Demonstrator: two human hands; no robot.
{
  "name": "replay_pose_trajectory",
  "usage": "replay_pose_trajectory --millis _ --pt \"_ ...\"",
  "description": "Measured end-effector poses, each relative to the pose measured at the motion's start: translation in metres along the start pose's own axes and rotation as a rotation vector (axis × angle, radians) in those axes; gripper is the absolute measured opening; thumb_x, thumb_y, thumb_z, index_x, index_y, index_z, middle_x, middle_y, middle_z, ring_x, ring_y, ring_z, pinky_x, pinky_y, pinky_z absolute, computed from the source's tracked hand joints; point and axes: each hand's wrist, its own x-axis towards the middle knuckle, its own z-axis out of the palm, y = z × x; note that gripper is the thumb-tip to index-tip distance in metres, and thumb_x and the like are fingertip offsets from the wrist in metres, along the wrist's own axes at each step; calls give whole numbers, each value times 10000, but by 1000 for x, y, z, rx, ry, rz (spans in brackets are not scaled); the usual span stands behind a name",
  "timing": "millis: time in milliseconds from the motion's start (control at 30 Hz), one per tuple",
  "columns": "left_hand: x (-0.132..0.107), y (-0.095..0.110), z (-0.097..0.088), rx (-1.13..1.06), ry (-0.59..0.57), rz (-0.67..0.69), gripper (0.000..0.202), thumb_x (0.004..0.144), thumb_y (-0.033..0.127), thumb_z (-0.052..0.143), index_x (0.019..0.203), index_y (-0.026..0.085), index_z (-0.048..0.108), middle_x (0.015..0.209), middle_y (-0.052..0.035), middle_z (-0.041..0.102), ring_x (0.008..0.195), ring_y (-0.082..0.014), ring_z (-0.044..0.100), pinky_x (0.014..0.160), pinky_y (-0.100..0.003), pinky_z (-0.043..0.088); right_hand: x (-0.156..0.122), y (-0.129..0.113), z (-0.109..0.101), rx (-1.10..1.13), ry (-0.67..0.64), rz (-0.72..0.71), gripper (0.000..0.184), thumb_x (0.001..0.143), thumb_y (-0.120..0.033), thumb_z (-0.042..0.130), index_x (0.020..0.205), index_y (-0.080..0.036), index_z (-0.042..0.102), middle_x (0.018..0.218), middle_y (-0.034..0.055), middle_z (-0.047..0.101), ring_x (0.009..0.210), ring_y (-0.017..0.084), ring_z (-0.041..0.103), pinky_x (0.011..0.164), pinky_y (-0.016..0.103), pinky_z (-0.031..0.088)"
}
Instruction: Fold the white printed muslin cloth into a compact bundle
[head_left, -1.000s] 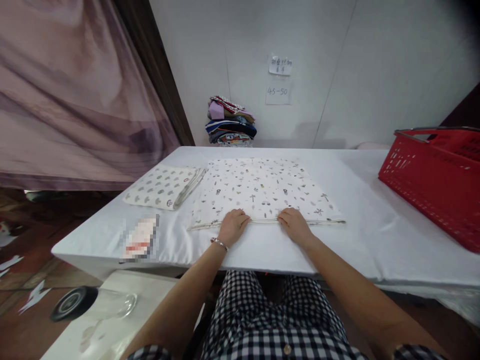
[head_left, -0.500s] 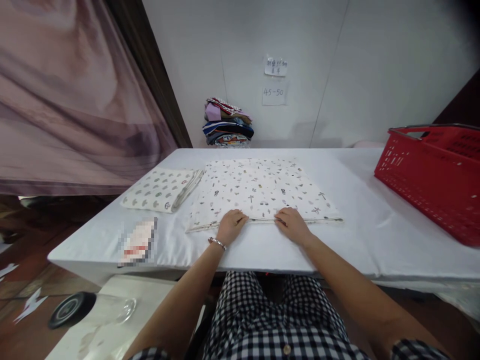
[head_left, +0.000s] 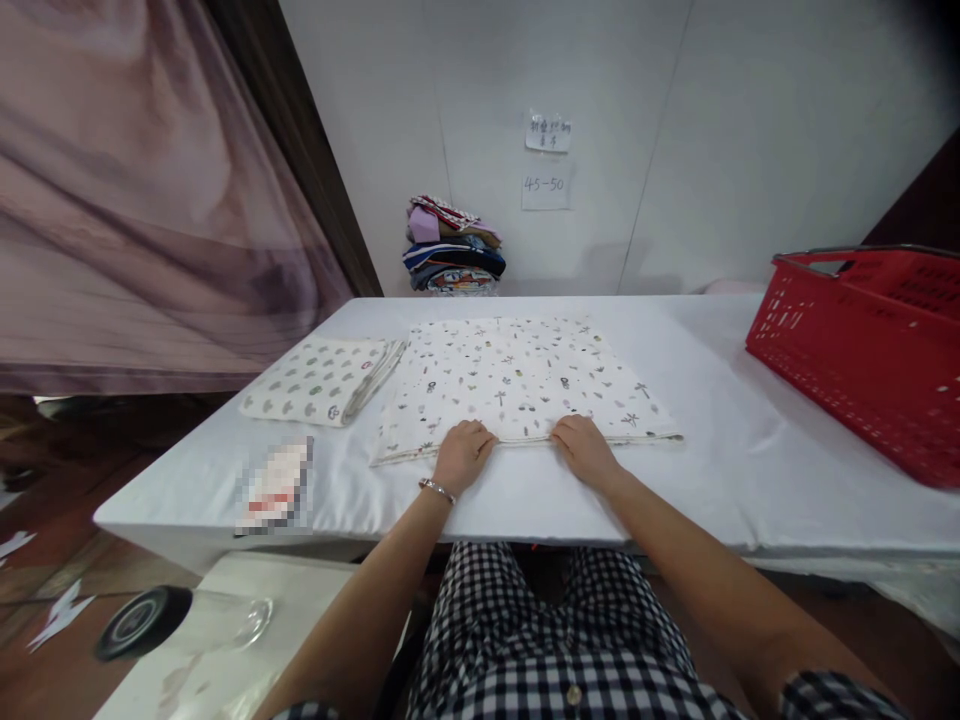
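Observation:
A white cloth (head_left: 510, 375) printed with small grey palms and leaves lies folded flat in layers in front of me. My left hand (head_left: 463, 455), with a bracelet at the wrist, is closed on its near edge, left of the middle. On the same edge, a short way to the right, my right hand (head_left: 583, 450) has its fingers curled around the layers. The fingertips of both hands are partly hidden. Beside the cloth's left side rests a second folded cloth (head_left: 311, 380) with a grey mushroom-like print.
A red basket (head_left: 862, 370) stands on the right of the white-covered table (head_left: 712, 490). Stacked folded fabrics (head_left: 454, 250) sit by the back wall. A pixelated item (head_left: 276, 487) lies near the front left edge. Below left is a clear cup (head_left: 251, 620).
Both hands stay at the near edge of the printed cloth, with only slight finger movement. The view has shifted a little.

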Motion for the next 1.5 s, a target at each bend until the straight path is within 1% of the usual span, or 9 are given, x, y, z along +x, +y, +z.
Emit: replay_pose_trajectory --millis 167,367,567,767,867,1000,1133,1300,1500 --pt "-1 1 -1 35 9 15 254 883 282 407 808 186 630 823 -41 583 822 -164 480 750 -313 382 -2 0 -1 28 10 -27 249 910 -221 359 839 -164 590 895 73 585 858 182 490 783 327 355" --pt "-2 4 -3 74 -12 26 256 882 281 401 799 183 623 821 -41 577 809 -166 481 751 -320 388 -3 3 2 39 -39 -35 249 910 -246 367 844 -172 595 893 66 580 858 179 490 781 332 356" --pt "-1 8 -3 98 -24 130 269 848 345 475 1047 207 591 993 -58 578 910 -196 492 789 -348 393 -1 5 5 29 -45 -36 258 906 -251 376 848 -176 616 885 71 577 858 180 488 773 331 364" --pt "4 3 -1 75 -46 152 265 889 290 396 985 216 631 927 -50 598 874 -184 505 782 -340 413 -4 8 -1 59 -34 -39 221 887 -276 430 984 -186 608 965 71 594 903 177 500 805 335 380" --pt "4 0 1 72 -30 160 269 887 296 397 987 222 636 930 -50 600 879 -188 510 796 -352 417 -17 25 -16 51 4 2 233 887 -279 431 1026 -198 600 1012 71 604 947 184 507 840 347 382" --pt "5 -2 2 64 -29 163 272 885 303 399 982 221 640 924 -51 603 867 -188 518 784 -357 426 -49 66 -41 -21 74 90 252 895 -254 400 970 -201 635 993 72 628 938 193 532 843 363 399" --pt "6 -3 3 65 -43 159 278 885 305 398 969 212 647 918 -53 604 863 -191 519 775 -360 430 -75 101 -60 -111 81 150 243 879 -252 426 962 -195 648 992 77 637 929 204 544 837 370 415" --pt "6 -3 3 57 -32 155 284 883 307 392 968 220 650 925 -54 606 874 -193 524 779 -360 436 -81 108 -67 -157 30 146 260 888 -251 408 998 -199 637 1031 76 629 955 207 541 862 387 403" --pt "7 -2 2 48 -19 166 289 885 309 383 954 230 653 905 -53 608 854 -191 529 787 -368 440 -80 112 -64 -183 -5 123 263 886 -245 409 999 -188 640 1034 82 631 970 215 537 868 400 400"
